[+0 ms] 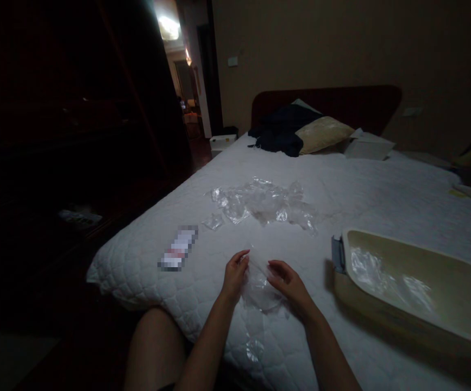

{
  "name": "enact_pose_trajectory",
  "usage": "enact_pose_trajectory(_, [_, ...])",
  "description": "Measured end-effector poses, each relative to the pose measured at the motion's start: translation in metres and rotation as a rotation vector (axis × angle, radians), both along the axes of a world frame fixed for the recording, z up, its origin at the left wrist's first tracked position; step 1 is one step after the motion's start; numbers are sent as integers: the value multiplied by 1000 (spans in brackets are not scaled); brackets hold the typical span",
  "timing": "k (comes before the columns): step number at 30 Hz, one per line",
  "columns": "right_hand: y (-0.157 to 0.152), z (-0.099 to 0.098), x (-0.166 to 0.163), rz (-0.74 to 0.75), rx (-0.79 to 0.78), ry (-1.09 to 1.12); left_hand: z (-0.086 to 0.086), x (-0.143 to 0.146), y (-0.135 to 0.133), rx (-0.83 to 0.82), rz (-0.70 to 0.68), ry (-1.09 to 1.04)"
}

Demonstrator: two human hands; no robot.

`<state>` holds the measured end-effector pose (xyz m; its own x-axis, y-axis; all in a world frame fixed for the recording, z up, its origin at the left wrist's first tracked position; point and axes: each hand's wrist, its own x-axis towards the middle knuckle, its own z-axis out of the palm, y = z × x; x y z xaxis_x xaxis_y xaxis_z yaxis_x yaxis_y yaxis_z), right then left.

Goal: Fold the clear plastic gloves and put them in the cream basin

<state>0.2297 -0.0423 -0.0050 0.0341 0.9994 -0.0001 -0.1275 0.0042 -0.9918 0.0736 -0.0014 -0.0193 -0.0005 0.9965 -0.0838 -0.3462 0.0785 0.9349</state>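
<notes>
A clear plastic bag (261,290) is stretched between my two hands above the near edge of the bed. My left hand (235,274) pinches its left side, thumb against fingers. On the other side, my right hand (286,279) grips the bag with bent fingers. Beyond my hands lies a loose spread of crumpled clear plastic bags (259,201) on the white quilted cover. Another piece of clear plastic (253,348) lies on the cover just below the held bag.
A beige plastic bin (382,298) with a grey handle stands at right, clear plastic inside. A blurred-out phone-like rectangle (178,248) lies left on the bed (137,271). Dark cloth (280,130), a yellowish pillow (325,134) and a white box (369,147) sit by the headboard.
</notes>
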Motion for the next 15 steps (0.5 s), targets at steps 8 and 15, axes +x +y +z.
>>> enact_pose_trajectory(8, [6, -1, 1, -145, -86, 75, 8, 0, -3, -43, -14, -20])
enact_pose_trajectory(15, [10, -3, 11, -280, -93, 318, 11, -5, -13, -78, -126, 2])
